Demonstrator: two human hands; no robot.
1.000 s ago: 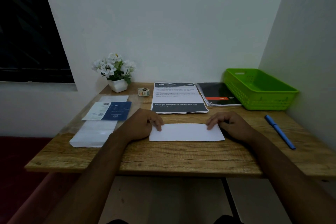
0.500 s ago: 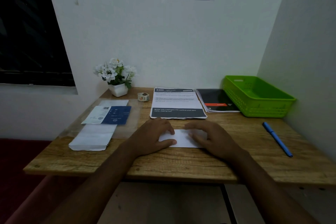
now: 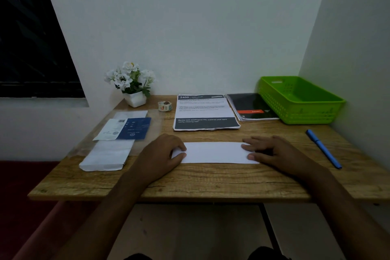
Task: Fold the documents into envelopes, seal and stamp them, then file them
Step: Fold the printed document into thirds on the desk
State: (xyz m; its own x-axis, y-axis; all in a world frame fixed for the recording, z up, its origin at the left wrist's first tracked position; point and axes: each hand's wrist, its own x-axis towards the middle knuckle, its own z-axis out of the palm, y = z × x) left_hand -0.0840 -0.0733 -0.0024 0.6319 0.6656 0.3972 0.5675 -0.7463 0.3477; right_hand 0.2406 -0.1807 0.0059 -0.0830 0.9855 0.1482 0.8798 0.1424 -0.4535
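My desk (image 3: 211,179) fills the lower middle of the frame, a bare strip of wood along its near edge. The green basket (image 3: 299,101) sits at right against the wall, the printed stack (image 3: 204,112) at centre back. The folded sheet (image 3: 215,152) lies flat at centre. My left hand (image 3: 160,154) presses its left end and my right hand (image 3: 274,152) its right end, fingers flat and gripping nothing. There is open wood out to the blue pen (image 3: 324,149) at right

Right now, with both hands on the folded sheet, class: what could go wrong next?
The left hand and right hand press only the ends of the folded paper, so its middle may crease unevenly. The blue pen lies near the right forearm; a sweep might knock it off the desk.
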